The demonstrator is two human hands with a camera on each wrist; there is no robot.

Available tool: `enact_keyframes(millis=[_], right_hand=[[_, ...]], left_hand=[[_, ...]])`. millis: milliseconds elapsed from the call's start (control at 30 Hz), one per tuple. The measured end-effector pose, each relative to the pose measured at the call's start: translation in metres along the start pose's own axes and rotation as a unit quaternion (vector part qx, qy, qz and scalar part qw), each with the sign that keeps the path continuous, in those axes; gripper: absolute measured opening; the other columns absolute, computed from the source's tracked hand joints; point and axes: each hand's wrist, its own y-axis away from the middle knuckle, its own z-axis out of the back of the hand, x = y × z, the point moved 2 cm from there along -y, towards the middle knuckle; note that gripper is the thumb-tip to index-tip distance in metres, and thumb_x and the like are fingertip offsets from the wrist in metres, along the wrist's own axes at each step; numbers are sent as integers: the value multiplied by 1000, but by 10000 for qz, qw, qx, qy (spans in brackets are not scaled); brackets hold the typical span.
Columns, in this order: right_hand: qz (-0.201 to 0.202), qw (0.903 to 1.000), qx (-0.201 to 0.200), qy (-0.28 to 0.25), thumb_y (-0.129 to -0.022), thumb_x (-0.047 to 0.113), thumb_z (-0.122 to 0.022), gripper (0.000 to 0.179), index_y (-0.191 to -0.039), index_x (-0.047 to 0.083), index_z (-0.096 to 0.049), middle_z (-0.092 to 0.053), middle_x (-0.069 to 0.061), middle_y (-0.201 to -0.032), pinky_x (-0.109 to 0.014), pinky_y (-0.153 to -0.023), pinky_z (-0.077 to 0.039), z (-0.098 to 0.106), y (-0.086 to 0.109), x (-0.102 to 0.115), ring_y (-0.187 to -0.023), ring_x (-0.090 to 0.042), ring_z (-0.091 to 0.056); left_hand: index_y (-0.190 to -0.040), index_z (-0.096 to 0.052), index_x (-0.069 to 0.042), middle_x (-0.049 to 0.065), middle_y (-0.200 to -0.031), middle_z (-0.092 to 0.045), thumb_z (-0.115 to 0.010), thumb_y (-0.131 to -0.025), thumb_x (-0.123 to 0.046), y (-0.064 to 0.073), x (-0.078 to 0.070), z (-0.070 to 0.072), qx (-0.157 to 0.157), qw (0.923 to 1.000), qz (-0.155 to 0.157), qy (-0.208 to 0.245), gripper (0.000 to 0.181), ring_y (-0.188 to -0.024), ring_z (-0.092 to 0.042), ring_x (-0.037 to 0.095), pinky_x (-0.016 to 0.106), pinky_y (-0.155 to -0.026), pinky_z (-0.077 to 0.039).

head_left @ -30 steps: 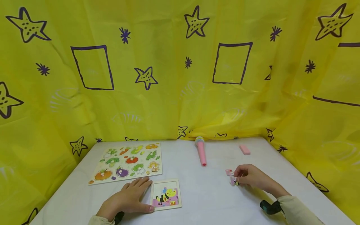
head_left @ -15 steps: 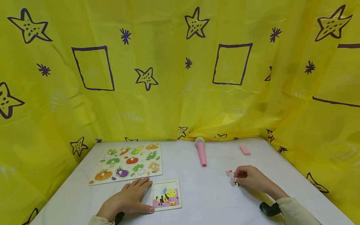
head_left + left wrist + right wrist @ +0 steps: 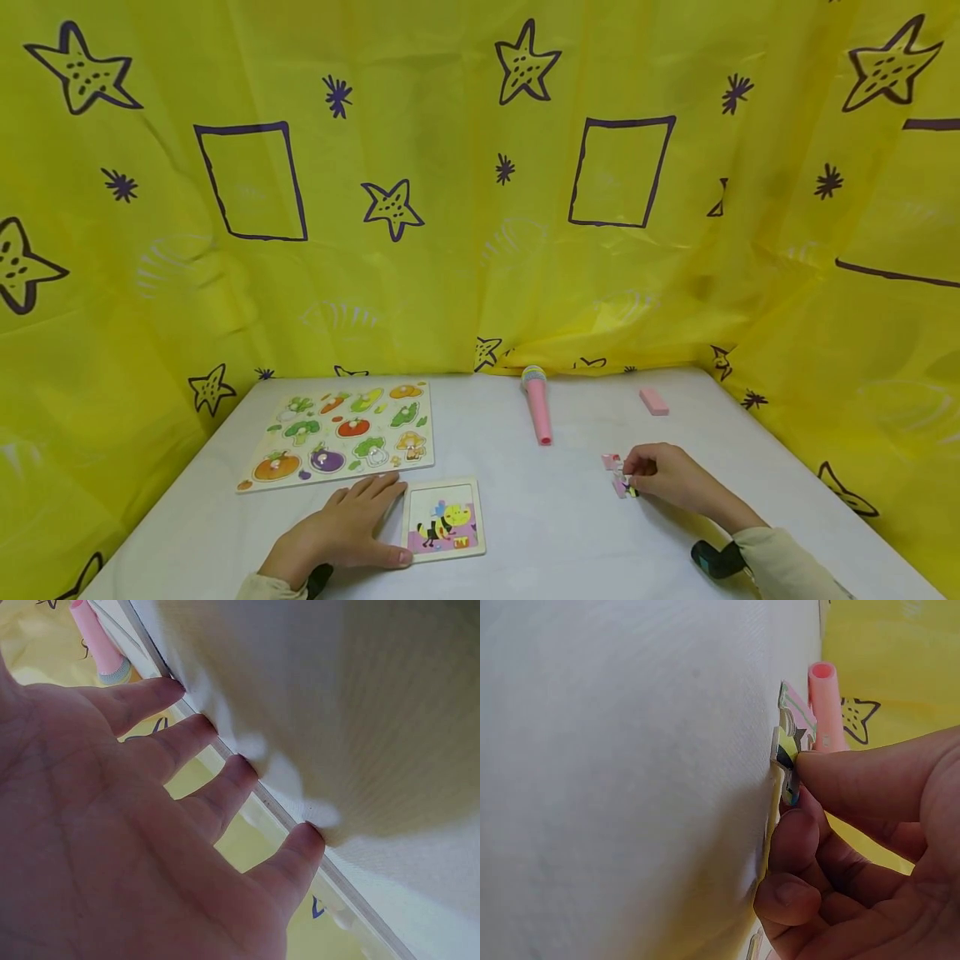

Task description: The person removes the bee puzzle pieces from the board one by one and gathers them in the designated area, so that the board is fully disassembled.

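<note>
In the head view, my left hand (image 3: 337, 529) lies spread on the table. Its thumb tip rests on the lower left corner of a small puzzle tray (image 3: 477, 517) that holds a bee picture (image 3: 442, 529). The left wrist view shows the palm with fingers (image 3: 285, 862) apart, tips down. To the right, my right hand (image 3: 678, 483) pinches a small jigsaw piece (image 3: 786, 746), yellow and black, low at the white tabletop. Its thumb lies on the piece, with the other fingers curled below. A pink and red jigsaw piece (image 3: 611, 460) lies just left of the fingertips.
A wooden vegetable puzzle board (image 3: 384, 427) lies beyond the left hand. A pink toy microphone (image 3: 537, 408) rests at the back middle, and a pink block (image 3: 653, 401) at the back right. Yellow curtains (image 3: 435, 275) with starfish drawings enclose the table's back and sides.
The right hand's fingers have shifted slightly over the jigsaw pieces. The left hand and the tray stay in place.
</note>
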Motion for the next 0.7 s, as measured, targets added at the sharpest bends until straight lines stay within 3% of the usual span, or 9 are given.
enact_keyframes(millis=[700], right_hand=[[223, 9994, -54, 251, -95, 2, -76, 8, -94, 8, -70, -60, 3, -81, -26, -65, -47, -2, -2, 1, -75, -14, -53]], left_hand=[[-157, -50, -3, 20, -166, -39, -79, -78, -79, 0, -3, 2, 21, 10000, -32, 23, 113, -153, -31, 47, 78, -116, -22]])
